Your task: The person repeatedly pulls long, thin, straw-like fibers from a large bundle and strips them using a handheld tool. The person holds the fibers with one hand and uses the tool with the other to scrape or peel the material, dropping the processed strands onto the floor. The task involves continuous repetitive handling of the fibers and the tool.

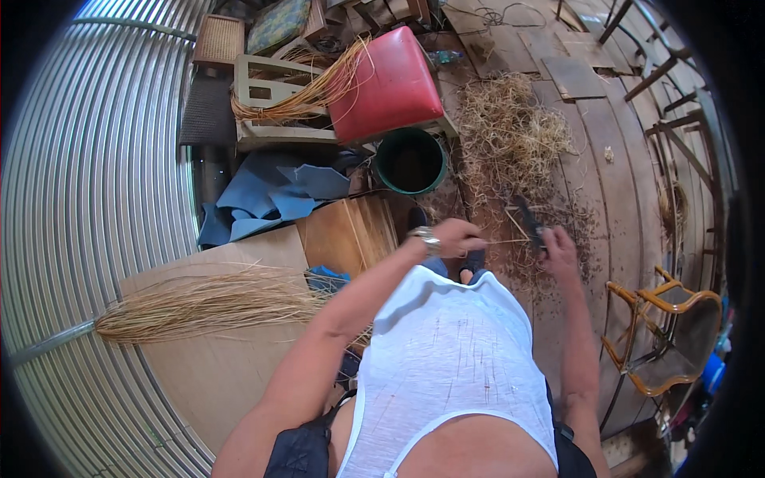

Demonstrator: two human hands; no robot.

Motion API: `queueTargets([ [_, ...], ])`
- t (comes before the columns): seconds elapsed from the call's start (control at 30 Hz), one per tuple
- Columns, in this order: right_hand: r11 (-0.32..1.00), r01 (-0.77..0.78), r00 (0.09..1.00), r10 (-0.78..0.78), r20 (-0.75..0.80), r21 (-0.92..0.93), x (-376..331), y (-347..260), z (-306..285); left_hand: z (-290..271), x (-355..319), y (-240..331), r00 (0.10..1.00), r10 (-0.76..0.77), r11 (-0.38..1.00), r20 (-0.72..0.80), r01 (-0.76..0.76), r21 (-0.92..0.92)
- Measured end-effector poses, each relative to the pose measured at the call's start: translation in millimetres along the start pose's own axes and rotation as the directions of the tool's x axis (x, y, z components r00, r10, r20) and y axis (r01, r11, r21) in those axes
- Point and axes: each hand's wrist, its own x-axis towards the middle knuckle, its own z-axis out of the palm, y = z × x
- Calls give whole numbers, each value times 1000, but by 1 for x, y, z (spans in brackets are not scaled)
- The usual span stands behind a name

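Note:
My left hand point(460, 237), with a metal watch at the wrist, is closed, fingertips pinching a thin pale cane strip point(507, 240). The strip runs across to the right, where it bends near a dark-bladed knife point(526, 220). My right hand point(560, 251) is wrapped round the knife's handle, the blade pointing up and away. Both hands are in front of my white shirt, above the plank floor. Beyond the knife lies a tangled heap of pale shavings point(514, 135).
A long bundle of cane strips point(215, 303) lies on a board at left. A dark green bucket point(410, 161) stands ahead, beside a red-cushioned chair point(390, 84) draped with more strips point(319, 92). Blue foam sheets point(271, 195) lie left. A cane-framed chair point(669, 331) is at right.

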Motion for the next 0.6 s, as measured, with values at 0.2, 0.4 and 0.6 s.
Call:
queueTargets([
  [0.2, 936, -198, 941, 98, -323, -292, -3, 20, -156, -75, -95, -64, 826, -564, 826, 12, 563, 37],
  [0.4, 992, 18, 995, -29, -91, -123, -5, -43, -19, 2, -9, -9, 989, -151, 982, 5, 150, -117],
  [0.6, 999, 22, 987, -27, 160, 31, -7, -36, 68, 3, 10, 37, 993, -114, 950, -12, 106, -293],
])
